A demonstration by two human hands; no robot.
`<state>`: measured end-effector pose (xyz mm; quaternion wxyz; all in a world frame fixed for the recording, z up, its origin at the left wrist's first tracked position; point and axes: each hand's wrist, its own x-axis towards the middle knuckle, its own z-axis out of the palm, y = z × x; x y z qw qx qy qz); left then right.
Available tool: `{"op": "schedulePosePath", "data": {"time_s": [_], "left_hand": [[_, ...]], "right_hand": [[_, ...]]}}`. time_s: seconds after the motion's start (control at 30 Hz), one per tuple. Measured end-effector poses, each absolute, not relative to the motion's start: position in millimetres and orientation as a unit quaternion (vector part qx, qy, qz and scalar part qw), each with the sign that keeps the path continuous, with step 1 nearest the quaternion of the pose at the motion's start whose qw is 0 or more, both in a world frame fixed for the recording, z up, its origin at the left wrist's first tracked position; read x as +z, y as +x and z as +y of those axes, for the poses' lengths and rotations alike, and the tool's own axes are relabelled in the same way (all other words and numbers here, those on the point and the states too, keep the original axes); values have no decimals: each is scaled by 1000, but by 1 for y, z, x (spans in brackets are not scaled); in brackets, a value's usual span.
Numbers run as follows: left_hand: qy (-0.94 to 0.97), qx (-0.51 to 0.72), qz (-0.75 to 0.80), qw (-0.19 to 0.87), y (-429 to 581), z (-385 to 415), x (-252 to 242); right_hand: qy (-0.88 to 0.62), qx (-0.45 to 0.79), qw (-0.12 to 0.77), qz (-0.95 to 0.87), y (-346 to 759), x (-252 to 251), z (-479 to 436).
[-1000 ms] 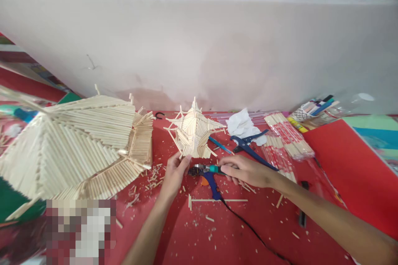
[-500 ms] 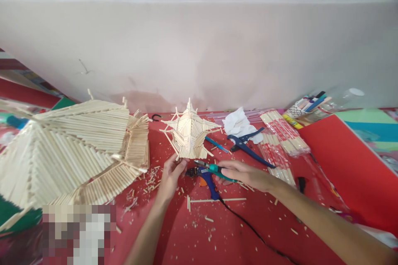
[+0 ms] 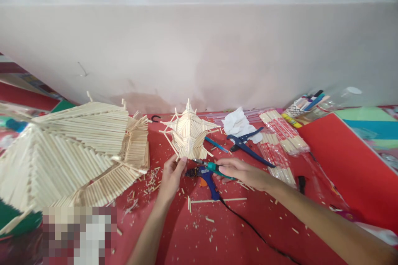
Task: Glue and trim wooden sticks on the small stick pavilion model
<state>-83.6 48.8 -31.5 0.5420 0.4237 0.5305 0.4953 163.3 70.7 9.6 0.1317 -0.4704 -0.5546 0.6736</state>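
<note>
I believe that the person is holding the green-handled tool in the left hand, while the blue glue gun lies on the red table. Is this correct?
Not quite: the head view shows the green-handled tool in the right hand, not in the left hand. The blue glue gun does lie on the red table.

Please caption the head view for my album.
Left hand at a small stick model, right hand holding green-handled pliers.
</note>
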Motion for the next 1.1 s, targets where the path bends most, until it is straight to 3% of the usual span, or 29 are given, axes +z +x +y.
{"op": "schedulePosePath", "data": {"time_s": [0.73,1.1], "left_hand": [[416,491,541,541,-84,49,-29],[428,491,538,536,-84,49,-31]], "right_hand": [[-473,704,182,-498,158,-5,63],[-456,727,157,-489,176,-13,77]]}}
